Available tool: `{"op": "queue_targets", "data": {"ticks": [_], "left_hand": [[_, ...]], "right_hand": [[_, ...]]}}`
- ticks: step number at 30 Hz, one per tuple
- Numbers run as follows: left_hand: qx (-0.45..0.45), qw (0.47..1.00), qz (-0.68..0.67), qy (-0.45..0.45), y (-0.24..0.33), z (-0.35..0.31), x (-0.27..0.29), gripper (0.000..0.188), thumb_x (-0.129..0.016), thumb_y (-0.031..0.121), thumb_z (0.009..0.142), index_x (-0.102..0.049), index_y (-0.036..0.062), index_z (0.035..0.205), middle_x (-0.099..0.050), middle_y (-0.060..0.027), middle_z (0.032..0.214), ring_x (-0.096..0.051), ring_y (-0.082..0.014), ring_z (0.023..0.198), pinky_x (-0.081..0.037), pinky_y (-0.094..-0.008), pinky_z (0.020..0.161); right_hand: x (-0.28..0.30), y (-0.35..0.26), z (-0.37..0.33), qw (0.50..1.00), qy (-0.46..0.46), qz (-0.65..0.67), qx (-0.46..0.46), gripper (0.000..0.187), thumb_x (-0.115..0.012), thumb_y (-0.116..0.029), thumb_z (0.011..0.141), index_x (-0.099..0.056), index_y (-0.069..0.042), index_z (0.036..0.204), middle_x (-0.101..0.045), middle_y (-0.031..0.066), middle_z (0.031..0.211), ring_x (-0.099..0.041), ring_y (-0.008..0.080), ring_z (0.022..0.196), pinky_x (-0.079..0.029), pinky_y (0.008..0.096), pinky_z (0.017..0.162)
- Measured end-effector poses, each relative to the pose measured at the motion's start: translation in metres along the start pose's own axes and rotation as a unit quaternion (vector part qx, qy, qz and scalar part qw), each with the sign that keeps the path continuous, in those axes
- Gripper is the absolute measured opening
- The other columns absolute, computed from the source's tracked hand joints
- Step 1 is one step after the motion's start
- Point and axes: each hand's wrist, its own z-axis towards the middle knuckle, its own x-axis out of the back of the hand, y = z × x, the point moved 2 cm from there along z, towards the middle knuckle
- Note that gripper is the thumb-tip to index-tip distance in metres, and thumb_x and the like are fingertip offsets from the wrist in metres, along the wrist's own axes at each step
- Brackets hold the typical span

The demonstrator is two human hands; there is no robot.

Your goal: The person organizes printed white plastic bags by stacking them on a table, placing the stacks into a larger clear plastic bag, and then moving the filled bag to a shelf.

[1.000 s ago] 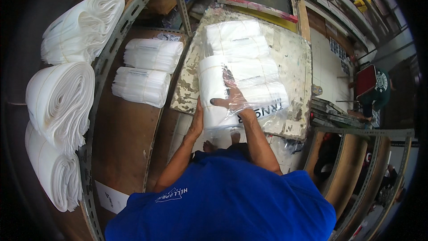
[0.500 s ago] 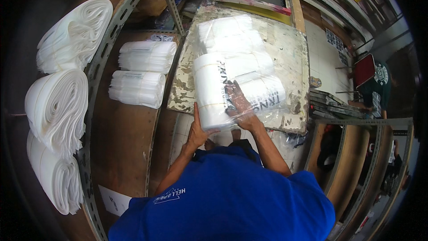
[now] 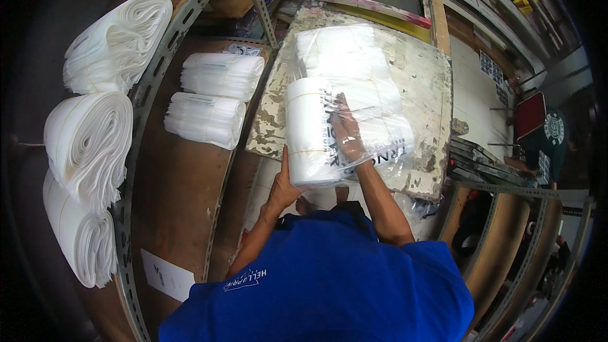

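On the worn table (image 3: 425, 82), a clear plastic bag (image 3: 399, 111) holds several white printed bundles. The nearest bundle (image 3: 305, 120) is a roll with dark print and rubber bands around it, sticking out over the table's near edge. My left hand (image 3: 282, 187) grips its near left corner, one digit up along the side and the other fingers partly hidden. My right hand (image 3: 347, 133) lies flat on the roll's right side, fingers stretched forward, with clear film around the hand and wrist. Another white bundle (image 3: 335, 50) lies at the far end of the bag.
Left, a metal-framed shelf (image 3: 183, 183) bears two white bundles (image 3: 212, 114) and a white sheet (image 3: 166, 275). Large folded white rolls (image 3: 88, 139) stand farther left. A printing screen frame (image 3: 377, 0) lies beyond the table. A red chair (image 3: 531, 117) and a person in dark clothing (image 3: 552, 136) are at right.
My right hand has slid forward and straightened along the roll, uncovering more dark print. My left hand keeps its hold. The whole view has shifted slightly.
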Motion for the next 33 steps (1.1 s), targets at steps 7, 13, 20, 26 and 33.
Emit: {"op": "queue_targets", "data": {"ticks": [7, 13, 20, 26, 33], "left_hand": [[0.075, 0.997, -0.013, -0.02, -0.018, -0.016, -0.007, 0.102, -0.074, 0.024, 0.081, 0.001, 0.003, 0.147, -0.063, -0.0276, 0.107, -0.065, -0.0391, 0.098, -0.051, -0.0427, 0.081], [0.271, 0.96, -0.063, -0.034, -0.017, -0.026, -0.021, 0.021, -0.063, 0.014, 0.087, -0.065, -0.0069, 0.087, -0.067, -0.0138, 0.077, -0.062, -0.019, 0.07, -0.048, -0.0335, 0.065], [0.335, 0.941, -0.047, 0.008, -0.023, -0.033, -0.028, 0.02, -0.065, 0.011, 0.084, -0.066, -0.0039, 0.097, -0.069, -0.0118, 0.084, -0.064, -0.0198, 0.077, -0.049, -0.0326, 0.069], [0.309, 0.946, -0.011, 0.099, -0.002, -0.028, -0.035, 0.028, -0.064, 0.005, 0.08, -0.064, -0.0033, 0.106, -0.067, -0.0169, 0.104, -0.062, -0.025, 0.095, -0.048, -0.0344, 0.081], [0.324, 0.94, -0.083, 0.071, -0.019, -0.032, -0.028, 0.03, -0.065, 0.004, 0.078, -0.064, -0.004, 0.107, -0.068, -0.015, 0.099, -0.062, -0.024, 0.092, -0.048, -0.0333, 0.08]], "right_hand": [[-0.018, 0.001, 0.012, 0.994, -0.059, 0.095, -0.012, 0.073, -0.058, -0.018, 0.089, -0.021, -0.001, 0.149, -0.031, 0.0172, 0.15, -0.026, 0.0269, 0.139, -0.019, 0.0344, 0.115], [-0.024, -0.005, 0.031, 0.99, -0.133, -0.035, -0.042, 0.081, -0.058, -0.033, 0.089, -0.016, -0.001, 0.15, -0.016, 0.021, 0.155, -0.013, 0.0312, 0.145, -0.012, 0.0357, 0.117], [-0.027, 0.001, 0.028, 0.993, -0.119, -0.016, -0.003, 0.079, -0.057, -0.03, 0.091, -0.014, 0.001, 0.149, -0.012, 0.0234, 0.155, -0.01, 0.0311, 0.145, -0.01, 0.0342, 0.118], [-0.033, 0.007, 0.01, 0.989, -0.102, -0.08, 0.065, 0.078, -0.053, -0.021, 0.092, -0.005, 0.005, 0.148, -0.003, 0.0311, 0.153, -0.002, 0.0426, 0.144, -0.009, 0.0423, 0.117], [-0.021, -0.002, -0.017, 0.965, -0.114, -0.204, 0.118, 0.067, -0.045, -0.016, 0.094, -0.011, 0.006, 0.148, -0.014, 0.0346, 0.15, -0.014, 0.0459, 0.141, -0.015, 0.0433, 0.115]]}}
